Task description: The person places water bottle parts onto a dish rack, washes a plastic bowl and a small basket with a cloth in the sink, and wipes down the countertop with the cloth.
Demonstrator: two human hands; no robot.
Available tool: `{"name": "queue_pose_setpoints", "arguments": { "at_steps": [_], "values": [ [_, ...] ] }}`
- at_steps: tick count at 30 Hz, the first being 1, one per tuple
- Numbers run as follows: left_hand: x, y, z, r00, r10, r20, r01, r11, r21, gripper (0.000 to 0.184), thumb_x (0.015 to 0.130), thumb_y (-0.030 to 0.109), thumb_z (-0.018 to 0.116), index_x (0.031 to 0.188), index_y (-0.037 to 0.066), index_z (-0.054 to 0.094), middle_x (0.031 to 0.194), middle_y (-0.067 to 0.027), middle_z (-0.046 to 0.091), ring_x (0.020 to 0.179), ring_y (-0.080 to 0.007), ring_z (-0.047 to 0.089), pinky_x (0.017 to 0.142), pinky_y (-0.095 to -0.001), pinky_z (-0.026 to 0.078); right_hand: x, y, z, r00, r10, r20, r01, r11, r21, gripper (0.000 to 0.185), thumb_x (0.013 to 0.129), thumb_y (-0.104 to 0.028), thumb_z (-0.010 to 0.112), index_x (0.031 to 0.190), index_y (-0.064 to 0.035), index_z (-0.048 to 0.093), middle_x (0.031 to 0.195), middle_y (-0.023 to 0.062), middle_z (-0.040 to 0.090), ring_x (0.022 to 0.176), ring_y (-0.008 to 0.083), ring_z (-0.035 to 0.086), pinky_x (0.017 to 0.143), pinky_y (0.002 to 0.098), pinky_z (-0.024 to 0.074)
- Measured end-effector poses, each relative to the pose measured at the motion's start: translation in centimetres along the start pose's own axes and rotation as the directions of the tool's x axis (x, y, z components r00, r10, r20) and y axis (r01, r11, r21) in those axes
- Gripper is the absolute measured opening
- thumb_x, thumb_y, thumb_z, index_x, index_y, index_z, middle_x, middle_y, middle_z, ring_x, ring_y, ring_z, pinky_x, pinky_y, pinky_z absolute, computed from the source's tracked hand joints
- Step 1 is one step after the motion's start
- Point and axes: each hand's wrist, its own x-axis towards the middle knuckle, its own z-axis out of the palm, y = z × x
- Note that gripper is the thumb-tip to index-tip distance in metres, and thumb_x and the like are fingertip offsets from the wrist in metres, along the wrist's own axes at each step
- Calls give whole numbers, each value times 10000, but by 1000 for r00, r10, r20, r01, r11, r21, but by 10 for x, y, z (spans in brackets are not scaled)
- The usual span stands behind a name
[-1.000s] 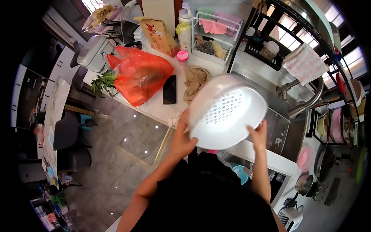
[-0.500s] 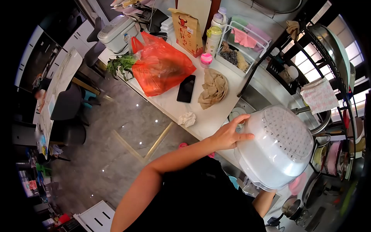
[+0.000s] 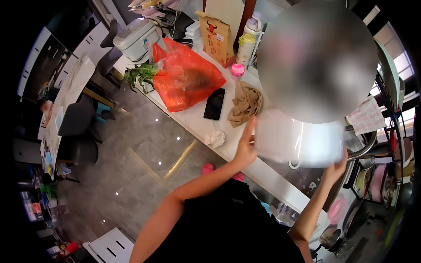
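A white, see-through basin [image 3: 285,138] is held over the sink [image 3: 307,173], smeared by motion. My left hand [image 3: 246,147] grips its left side, and my right hand [image 3: 335,170] grips its right side. A round grey blur hides whatever is above the basin, so its upper part cannot be made out. Just left of the basin, a crumpled brown cloth [image 3: 246,105] lies on the counter. A black phone [image 3: 214,104] and a crumpled white tissue [image 3: 215,139] are further left.
On the counter [image 3: 193,120] stand a red plastic bag [image 3: 186,79] with leafy greens [image 3: 141,76], a paper bag [image 3: 216,39], a yellow-lidded bottle [image 3: 245,49] and a pink-lidded jar [image 3: 237,70]. The curved faucet [image 3: 367,144] is close to my right hand.
The basin has swung from its tilted pose at the right to up and left over the sink. My right hand, mostly hidden half a second ago, now shows at its right side.
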Motion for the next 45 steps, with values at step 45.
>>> {"name": "queue_pose_setpoints", "arguments": {
  "at_steps": [45],
  "values": [
    [34,-41,-96,496,-830,-256,749,558,-358,666,808,321,573,1328,42,264,1226,-251,424,1089,-444,475,966,-510,407,10,141,-407,446,403,-799,323,760,564,272,819,-77,566,1085,-39,528,1004,94,589,891,232,588,764,374,502]
  ]
}}
